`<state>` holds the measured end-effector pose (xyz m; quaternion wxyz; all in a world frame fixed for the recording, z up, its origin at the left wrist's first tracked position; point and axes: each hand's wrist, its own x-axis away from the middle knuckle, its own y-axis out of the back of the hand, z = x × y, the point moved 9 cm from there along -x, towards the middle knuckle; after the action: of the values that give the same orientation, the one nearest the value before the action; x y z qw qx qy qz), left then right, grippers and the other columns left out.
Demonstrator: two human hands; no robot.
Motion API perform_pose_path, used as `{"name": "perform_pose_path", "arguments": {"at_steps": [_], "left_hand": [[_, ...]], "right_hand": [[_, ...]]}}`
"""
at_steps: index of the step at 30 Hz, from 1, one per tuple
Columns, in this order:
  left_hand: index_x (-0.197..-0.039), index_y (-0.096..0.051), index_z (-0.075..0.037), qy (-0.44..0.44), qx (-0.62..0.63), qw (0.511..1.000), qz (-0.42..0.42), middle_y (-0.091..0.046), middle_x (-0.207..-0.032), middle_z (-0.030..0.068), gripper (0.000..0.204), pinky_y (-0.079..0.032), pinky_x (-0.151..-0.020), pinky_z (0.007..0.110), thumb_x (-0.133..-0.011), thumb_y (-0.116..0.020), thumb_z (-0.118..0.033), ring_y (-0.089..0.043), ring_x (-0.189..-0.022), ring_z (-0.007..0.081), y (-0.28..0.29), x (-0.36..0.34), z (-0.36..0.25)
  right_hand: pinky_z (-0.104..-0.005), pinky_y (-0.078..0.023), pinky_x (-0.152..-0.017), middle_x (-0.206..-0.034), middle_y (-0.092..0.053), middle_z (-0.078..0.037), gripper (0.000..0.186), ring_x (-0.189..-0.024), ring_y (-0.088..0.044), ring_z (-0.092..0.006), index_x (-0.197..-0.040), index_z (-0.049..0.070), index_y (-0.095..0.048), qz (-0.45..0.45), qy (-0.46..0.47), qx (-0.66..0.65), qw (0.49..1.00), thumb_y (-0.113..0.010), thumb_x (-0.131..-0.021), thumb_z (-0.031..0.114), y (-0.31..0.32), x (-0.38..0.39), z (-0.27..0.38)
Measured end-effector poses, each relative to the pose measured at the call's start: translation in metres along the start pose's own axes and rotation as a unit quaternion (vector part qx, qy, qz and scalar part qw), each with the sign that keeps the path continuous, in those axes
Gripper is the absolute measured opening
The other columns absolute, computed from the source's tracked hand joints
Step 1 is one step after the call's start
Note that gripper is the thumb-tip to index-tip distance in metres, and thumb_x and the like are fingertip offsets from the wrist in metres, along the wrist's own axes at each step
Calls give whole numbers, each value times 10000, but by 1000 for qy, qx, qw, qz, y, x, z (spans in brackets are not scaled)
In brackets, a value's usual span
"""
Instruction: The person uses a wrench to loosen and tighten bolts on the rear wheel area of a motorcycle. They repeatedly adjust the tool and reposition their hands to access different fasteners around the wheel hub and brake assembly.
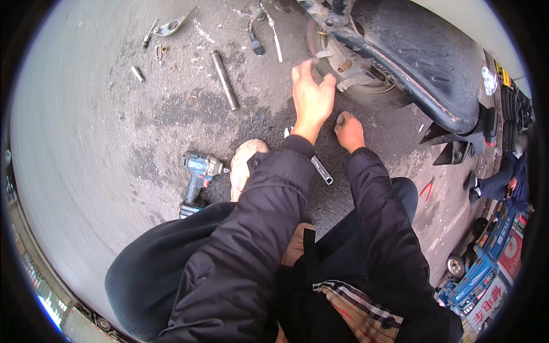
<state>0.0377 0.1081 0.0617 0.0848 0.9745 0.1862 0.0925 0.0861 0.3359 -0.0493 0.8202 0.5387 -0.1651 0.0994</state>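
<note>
My left hand [313, 98] is raised in front of a scooter wheel [382, 98], near its bare hub and a rusty axle stub [344, 66]. Its fingers are apart and slightly blurred, and nothing shows in them. Lower and to the right, my right hand [349, 132] is curled near the ground below the tyre; whatever its fingers may hold is hidden. A wrench [322, 170] lies on the ground between my forearms, partly covered by my left sleeve. Left of my shoe rests a blue cordless impact driver [200, 168].
A metal tube [225, 80] lies left of the wheel. Farther off are a metal lever-shaped part [171, 26], a spring [233, 27] and a long thin tool [275, 35]. Red-handled pliers [426, 190] are at right. Another person [500, 183] sits beyond, near a blue vehicle [477, 268].
</note>
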Motion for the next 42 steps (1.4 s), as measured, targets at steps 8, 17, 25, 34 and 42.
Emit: {"name": "perform_pose_path", "arguments": {"at_steps": [8,17,25,34,42], "left_hand": [[-1587,-295,96,-12,-52,986,157,-387,-1583,307,1152,-338,-1227,438,-693,-858,-363,-363,-1493,419,-38,-31,-30],[-1509,-370,164,-80,-77,981,159,-506,-1487,333,1140,-419,-1165,426,-683,-937,-381,-504,-1402,429,-45,-45,-31],[-1502,-421,127,-83,14,979,186,-629,-1398,273,947,-449,-1111,371,-763,-879,-249,-598,-1329,345,-37,-59,-22],[-1508,-359,120,-167,-32,959,224,-506,-1432,302,1235,-490,-1092,425,-592,-988,-420,-564,-1326,402,-27,-54,-45],[-1333,-477,156,-228,-164,944,173,-570,-1270,298,1177,-506,-1041,454,-531,-1012,-520,-600,-1213,437,-42,-58,-54]], "right_hand": [[-422,-545,-873,-968,-776,-168,321,-946,-722,-323,-1004,-2,-753,-88,-180,-231,952,-834,-822,249,96,13,-25],[-369,-512,-1057,-1347,-647,-131,673,-1179,-657,-225,-1365,-30,-553,-181,-9,-550,815,-868,-770,-60,155,-16,-7],[-375,-433,-1121,-1438,-549,-152,922,-1295,-560,-256,-1492,-7,-386,-252,39,-508,823,-899,-727,-43,158,9,11],[-387,-344,-1198,-1482,-479,-232,1040,-1373,-476,-288,-1531,-106,-267,-266,45,-464,844,-919,-727,-5,147,34,38],[-396,-380,-1179,-1475,-501,-205,1001,-1349,-509,-287,-1503,-59,-321,-277,59,-415,865,-920,-702,-12,157,26,37]]}}
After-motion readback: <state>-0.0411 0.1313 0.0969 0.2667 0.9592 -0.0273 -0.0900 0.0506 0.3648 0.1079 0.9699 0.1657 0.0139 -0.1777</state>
